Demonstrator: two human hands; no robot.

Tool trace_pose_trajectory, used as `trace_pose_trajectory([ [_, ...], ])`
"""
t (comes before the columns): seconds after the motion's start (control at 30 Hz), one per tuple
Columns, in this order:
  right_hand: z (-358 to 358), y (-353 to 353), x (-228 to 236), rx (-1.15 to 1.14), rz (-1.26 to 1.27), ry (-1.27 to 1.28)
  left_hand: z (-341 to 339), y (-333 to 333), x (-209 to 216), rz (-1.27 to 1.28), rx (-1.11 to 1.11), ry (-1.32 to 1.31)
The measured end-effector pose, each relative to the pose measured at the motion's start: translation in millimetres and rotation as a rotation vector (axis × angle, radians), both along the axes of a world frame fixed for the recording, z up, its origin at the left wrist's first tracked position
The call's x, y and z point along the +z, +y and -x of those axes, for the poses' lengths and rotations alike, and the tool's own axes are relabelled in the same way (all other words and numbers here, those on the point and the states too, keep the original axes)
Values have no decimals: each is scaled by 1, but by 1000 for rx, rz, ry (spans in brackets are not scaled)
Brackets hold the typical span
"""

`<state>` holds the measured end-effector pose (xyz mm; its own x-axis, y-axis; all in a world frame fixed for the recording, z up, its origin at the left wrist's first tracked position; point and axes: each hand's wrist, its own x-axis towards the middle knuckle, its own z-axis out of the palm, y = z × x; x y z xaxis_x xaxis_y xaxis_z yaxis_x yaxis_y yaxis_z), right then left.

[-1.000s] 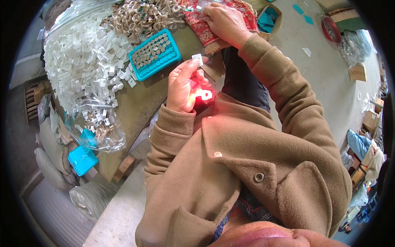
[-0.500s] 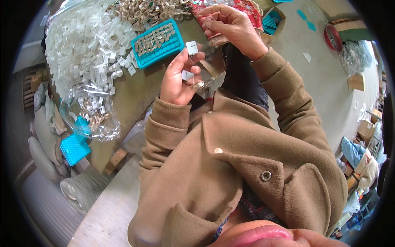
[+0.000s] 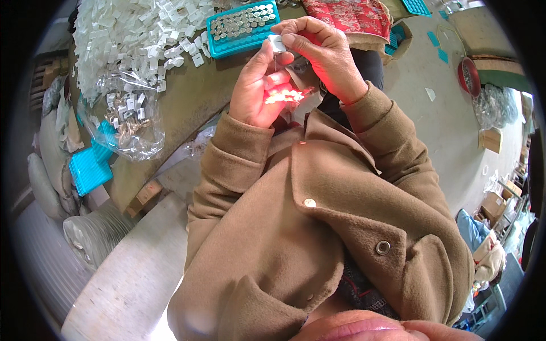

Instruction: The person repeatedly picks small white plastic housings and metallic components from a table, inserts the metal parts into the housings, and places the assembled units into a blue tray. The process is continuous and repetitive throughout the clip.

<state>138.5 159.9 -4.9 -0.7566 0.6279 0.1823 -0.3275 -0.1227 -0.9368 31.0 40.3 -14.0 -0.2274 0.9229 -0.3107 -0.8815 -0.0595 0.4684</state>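
Observation:
My left hand [image 3: 259,85] and my right hand [image 3: 324,54] meet above the edge of the brown table [image 3: 187,99]. Together they pinch a small white plastic piece [image 3: 277,42] between fingertips. A small light [image 3: 284,95] glows orange-red in my left palm, tinting both hands. Just beyond the hands lies a turquoise tray [image 3: 242,25] filled with round metal button cells. My brown coat sleeves fill the lower frame.
A heap of white plastic pieces [image 3: 131,34] covers the table's left. A clear bag [image 3: 125,122] of parts lies beside it. A red patterned cushion [image 3: 350,14] sits beyond my right hand. Turquoise trays [image 3: 88,170] and sacks stand at the left; boxes on the floor at right.
The right hand came back from the cushion to join the left hand on the white piece. The red light in my left palm went dark half a second ago and glows again.

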Motion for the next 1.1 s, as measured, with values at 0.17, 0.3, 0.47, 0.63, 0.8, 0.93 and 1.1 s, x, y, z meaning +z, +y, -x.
trace_pose_trajectory([
  [0.17, 0, -3, 0, -60, -196, -134, -2, -3, 7, 39, 57, 29],
  [0.3, -3, -2, 0, -50, -337, -203, -3, -6, 12, 140, 130, 561],
  [0.47, 1, -4, 8, 37, -204, -218, 16, -16, 15, 185, 39, 192],
  [0.63, 5, -7, 6, 81, -382, -269, 19, -25, 5, 174, -9, 87],
  [0.8, 12, -10, 3, 75, -710, -296, 19, -30, -5, 189, -12, 54],
  [0.93, 18, -15, 9, 103, -877, -251, 23, -38, 0, 296, -35, 458],
  [1.1, 28, -19, 14, 90, -825, -131, 40, -49, 19, 301, 48, 654],
])
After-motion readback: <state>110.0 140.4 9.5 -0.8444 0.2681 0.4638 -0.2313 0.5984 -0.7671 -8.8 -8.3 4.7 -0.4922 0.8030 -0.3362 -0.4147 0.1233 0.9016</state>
